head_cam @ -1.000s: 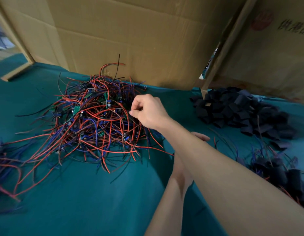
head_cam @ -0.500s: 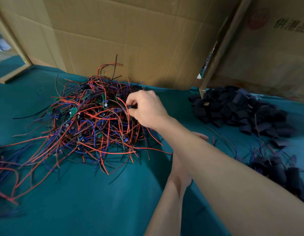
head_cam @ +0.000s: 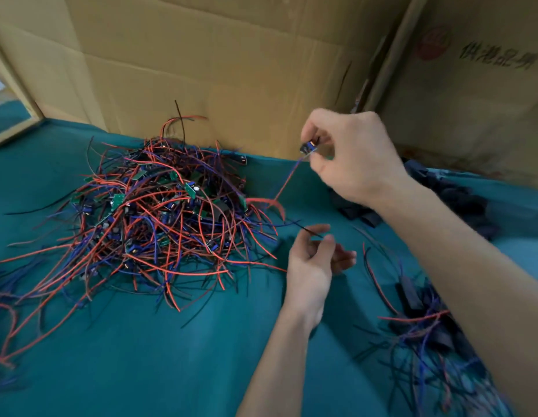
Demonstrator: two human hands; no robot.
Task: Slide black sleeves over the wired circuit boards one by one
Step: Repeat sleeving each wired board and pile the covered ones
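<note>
My right hand (head_cam: 350,155) is raised above the table's back edge and pinches a small wired circuit board (head_cam: 308,148) between thumb and fingers. Its red and blue wires (head_cam: 284,183) trail down left toward the big tangled pile of wired boards (head_cam: 159,212). Lower down, my left hand (head_cam: 314,260) hovers palm up with loosely curled fingers, and a thin black wire (head_cam: 306,229) lies at its fingertips. Whether it holds that wire is unclear. Loose black sleeves (head_cam: 460,200) lie behind my right forearm, mostly hidden.
Cardboard walls (head_cam: 231,70) stand along the back of the teal table (head_cam: 171,356). A heap of sleeved boards with wires (head_cam: 427,335) lies at the right. More loose wires (head_cam: 2,296) spill over the left edge.
My right hand has lifted up and to the right out of the pile, pulling one board free with its wires. My left hand has come out from under my right forearm.
</note>
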